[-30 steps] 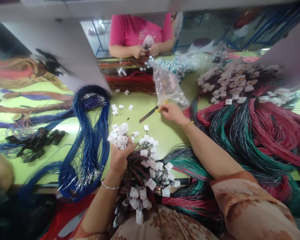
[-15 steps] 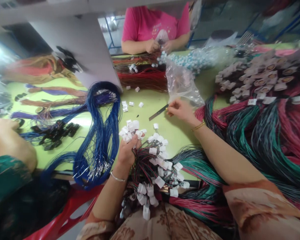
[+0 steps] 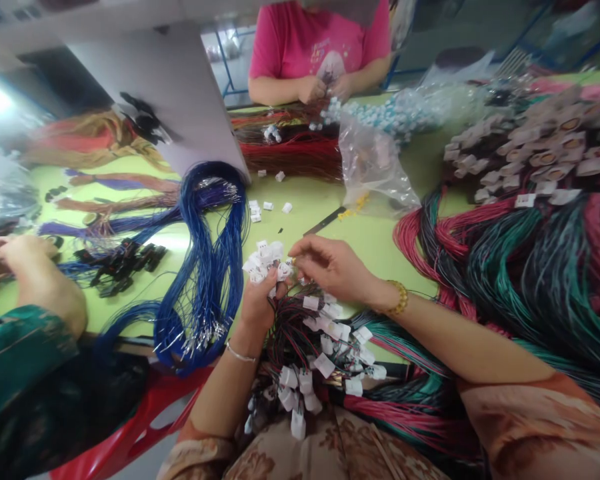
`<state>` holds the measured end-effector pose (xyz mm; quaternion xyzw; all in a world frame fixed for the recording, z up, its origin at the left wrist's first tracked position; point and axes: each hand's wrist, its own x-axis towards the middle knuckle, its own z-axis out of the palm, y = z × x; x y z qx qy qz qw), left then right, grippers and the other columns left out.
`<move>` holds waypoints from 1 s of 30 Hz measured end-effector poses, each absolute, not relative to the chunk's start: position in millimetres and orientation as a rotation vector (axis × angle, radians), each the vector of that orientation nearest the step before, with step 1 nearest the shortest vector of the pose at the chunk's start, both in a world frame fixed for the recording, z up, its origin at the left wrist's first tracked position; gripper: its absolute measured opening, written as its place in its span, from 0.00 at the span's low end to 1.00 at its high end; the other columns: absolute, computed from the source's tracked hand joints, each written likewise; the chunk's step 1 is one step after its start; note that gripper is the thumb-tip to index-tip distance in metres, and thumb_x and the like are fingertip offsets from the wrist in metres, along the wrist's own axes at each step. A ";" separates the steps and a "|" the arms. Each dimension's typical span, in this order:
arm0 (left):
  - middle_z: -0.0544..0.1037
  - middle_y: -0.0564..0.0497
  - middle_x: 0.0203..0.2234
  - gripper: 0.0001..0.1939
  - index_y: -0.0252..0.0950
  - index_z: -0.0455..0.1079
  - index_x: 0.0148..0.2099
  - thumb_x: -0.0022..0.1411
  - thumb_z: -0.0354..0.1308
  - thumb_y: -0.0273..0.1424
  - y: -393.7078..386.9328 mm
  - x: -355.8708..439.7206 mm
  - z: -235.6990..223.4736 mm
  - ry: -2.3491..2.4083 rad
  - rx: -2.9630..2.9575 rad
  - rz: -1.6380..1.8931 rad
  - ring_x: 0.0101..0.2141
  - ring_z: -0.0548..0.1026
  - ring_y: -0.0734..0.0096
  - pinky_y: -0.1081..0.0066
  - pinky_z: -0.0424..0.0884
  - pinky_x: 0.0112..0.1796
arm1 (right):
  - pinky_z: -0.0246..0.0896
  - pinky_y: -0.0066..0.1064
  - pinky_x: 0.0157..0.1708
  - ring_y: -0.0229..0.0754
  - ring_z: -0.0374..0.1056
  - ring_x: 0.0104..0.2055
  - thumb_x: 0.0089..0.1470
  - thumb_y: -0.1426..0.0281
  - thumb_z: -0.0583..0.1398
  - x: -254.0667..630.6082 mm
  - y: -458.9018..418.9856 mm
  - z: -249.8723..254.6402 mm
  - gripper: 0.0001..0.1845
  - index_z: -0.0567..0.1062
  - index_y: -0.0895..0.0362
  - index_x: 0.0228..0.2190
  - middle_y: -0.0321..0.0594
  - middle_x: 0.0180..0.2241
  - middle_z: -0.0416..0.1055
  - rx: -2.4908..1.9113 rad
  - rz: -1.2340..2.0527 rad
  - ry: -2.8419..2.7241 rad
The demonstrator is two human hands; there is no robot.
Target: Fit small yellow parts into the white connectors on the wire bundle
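My left hand [image 3: 260, 303] is closed around a bunch of white plastic connectors [image 3: 264, 257] whose dark, red and green wires run down towards my lap. Beside it my right hand [image 3: 330, 267] pinches a tiny yellow piece [image 3: 293, 261] against one of the held connectors. More wired connectors [image 3: 325, 327] spill over the table edge below my hands. Several small yellow pieces [image 3: 356, 207] lie by a clear plastic bag [image 3: 375, 170]. A dark flat blade [image 3: 325, 220] rests on the green table [image 3: 300, 200] beyond my right hand.
Loose white connectors [image 3: 255, 210] lie ahead. Blue wire bundles [image 3: 200, 253] and black connectors [image 3: 123, 263] are to the left, near a co-worker's hand [image 3: 30, 257]. Red, green and black wire bundles [image 3: 510, 253] fill the right. Opposite, a person in pink [image 3: 320, 53] handles small parts.
My right hand has moved from the yellow pieces by the bag, left and nearer, to the connectors in my left hand, bringing a yellow piece. The left hand keeps its hold.
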<state>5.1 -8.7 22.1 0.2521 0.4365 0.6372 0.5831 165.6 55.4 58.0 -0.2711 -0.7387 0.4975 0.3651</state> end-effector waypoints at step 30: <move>0.71 0.59 0.21 0.20 0.34 0.70 0.30 0.42 0.77 0.35 -10.3 15.4 10.0 1.266 0.525 1.791 0.22 0.67 0.80 0.77 0.66 0.25 | 0.59 0.33 0.33 0.42 0.69 0.35 0.65 0.73 0.52 137.1 18.3 19.3 0.12 0.73 0.57 0.45 0.43 0.36 0.77 -0.776 0.368 -2.279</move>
